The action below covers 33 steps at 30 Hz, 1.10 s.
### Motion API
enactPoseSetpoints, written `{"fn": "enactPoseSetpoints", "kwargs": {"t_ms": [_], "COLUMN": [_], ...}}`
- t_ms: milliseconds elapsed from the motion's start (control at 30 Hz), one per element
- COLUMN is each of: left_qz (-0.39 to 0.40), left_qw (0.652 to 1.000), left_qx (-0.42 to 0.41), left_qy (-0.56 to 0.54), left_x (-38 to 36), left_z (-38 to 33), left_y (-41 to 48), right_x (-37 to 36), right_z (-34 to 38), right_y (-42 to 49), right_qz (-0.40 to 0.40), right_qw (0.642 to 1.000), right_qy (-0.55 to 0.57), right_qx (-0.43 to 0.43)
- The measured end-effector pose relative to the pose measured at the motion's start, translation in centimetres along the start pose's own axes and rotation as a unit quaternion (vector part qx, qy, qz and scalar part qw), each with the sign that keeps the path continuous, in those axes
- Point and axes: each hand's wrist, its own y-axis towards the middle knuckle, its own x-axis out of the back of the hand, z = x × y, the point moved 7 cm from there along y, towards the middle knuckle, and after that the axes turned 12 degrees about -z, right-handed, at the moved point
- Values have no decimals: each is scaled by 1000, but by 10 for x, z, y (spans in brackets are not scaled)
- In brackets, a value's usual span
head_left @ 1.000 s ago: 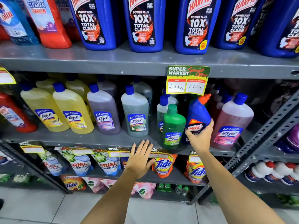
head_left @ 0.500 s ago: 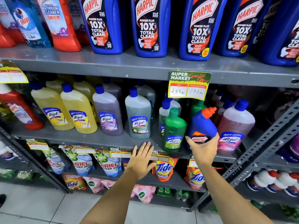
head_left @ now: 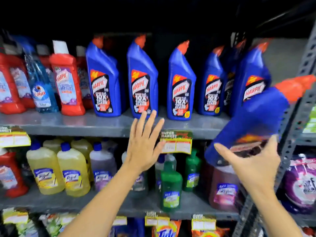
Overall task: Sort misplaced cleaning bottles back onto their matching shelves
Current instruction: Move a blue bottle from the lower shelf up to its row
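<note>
My right hand (head_left: 253, 165) grips the base of a small blue Harpic bottle (head_left: 256, 120) with an orange cap. The bottle is tilted to the right, lifted off the Lizol shelf, and hangs in front of the upper shelf's edge. On the upper shelf (head_left: 106, 125) stands a row of large blue Harpic bottles (head_left: 142, 79). My left hand (head_left: 145, 142) is open with fingers spread, raised in front of that shelf's edge, holding nothing. The frame is blurred by motion.
Yellow, purple, green and pink Lizol bottles (head_left: 73, 170) fill the middle shelf (head_left: 119, 204). Red Harpic bottles (head_left: 67, 82) and a blue Colin bottle (head_left: 41, 88) stand upper left. A price tag (head_left: 176, 142) hangs from the upper shelf. A grey slotted upright (head_left: 290, 134) runs along the right.
My right hand has lifted the small Harpic bottle off the Lizol shelf, up and to the right. My left hand rose from the lower shelf edge. The view tilted upward.
</note>
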Motion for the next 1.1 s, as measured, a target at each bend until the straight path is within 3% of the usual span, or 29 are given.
{"fn": "enactPoseSetpoints", "kwargs": {"t_ms": [100,200,600,1100], "left_qz": [78,105,69,33], "left_qw": [995,992,996,998], "left_qx": [9,10,50,53], "left_qy": [55,76,15,5], "left_x": [-28,-38,-28,-30], "left_z": [13,16,18,18], "left_y": [15,14,15,13], "right_x": [-16,-44,-112,-122], "right_z": [34,53,30,21], "right_y": [37,63,88,73], "right_qz": [-5,30,180,157], "right_qw": [999,998,970,965], "right_qy": [-1,-40,-163,-208], "right_qx": [40,43,-34,21]}}
